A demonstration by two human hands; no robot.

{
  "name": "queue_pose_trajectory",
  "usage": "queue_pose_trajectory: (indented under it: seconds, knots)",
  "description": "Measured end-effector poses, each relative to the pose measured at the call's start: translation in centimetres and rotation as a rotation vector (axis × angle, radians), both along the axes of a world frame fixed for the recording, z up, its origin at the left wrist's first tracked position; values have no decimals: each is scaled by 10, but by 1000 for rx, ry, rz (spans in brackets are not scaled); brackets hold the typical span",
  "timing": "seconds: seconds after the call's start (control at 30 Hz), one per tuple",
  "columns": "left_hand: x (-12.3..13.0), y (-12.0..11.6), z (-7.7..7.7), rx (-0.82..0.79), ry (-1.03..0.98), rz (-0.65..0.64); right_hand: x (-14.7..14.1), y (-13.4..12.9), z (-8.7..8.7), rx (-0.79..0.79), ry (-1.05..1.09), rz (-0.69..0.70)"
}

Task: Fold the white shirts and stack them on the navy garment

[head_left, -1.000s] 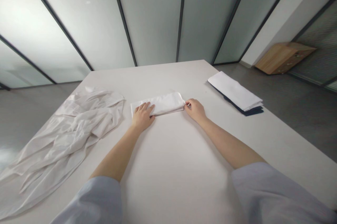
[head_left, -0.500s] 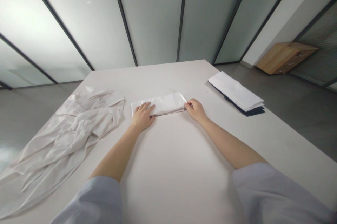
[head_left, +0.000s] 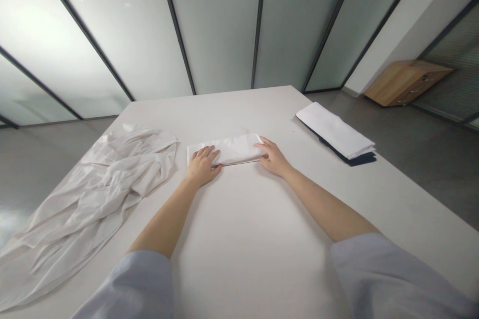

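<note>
A white cloth (head_left: 239,148), folded into a narrow flat strip, lies in the middle of the table. Its left end is under my left hand (head_left: 202,165), which rests with fingers spread on top and the thumb by the near edge. At the right end, my right hand (head_left: 275,158) has its fingers apart, the fingertips on the upper surface and the thumb at the near edge. Both hands touch the cloth, which stays flat on the tabletop.
Crumpled white fabric (head_left: 108,179) spreads along the left side of the white table (head_left: 254,239). Toward the right edge lies a folded white cloth (head_left: 335,129) on a dark blue folded one (head_left: 361,159). A wooden cabinet (head_left: 402,82) stands beyond, near frosted glass panels (head_left: 220,24).
My right hand has let its pinch on the right corner go and shifted slightly left, its fingers now spread over that end. My left hand has barely moved.
</note>
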State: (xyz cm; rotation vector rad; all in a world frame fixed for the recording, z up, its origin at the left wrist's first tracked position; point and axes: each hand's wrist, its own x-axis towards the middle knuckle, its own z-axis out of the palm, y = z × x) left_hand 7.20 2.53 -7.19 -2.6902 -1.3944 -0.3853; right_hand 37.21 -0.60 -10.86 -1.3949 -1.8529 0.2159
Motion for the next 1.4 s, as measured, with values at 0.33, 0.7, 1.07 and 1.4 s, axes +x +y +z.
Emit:
queue_pose_trajectory:
  seconds: [0.33,0.7,1.07,1.4]
  knots:
    - [3,-2,3,-34,-53,39,-4,-3,5,20,-63,21]
    - [-2,5,-3,-18,-37,85,-20,-17,20,-16,-159,121]
    - [-4,4,3,-112,-68,67,-19,-16,26,-97,-388,-72]
    - [-16,10,1,-76,-182,502,3,-6,19,-138,-222,-318]
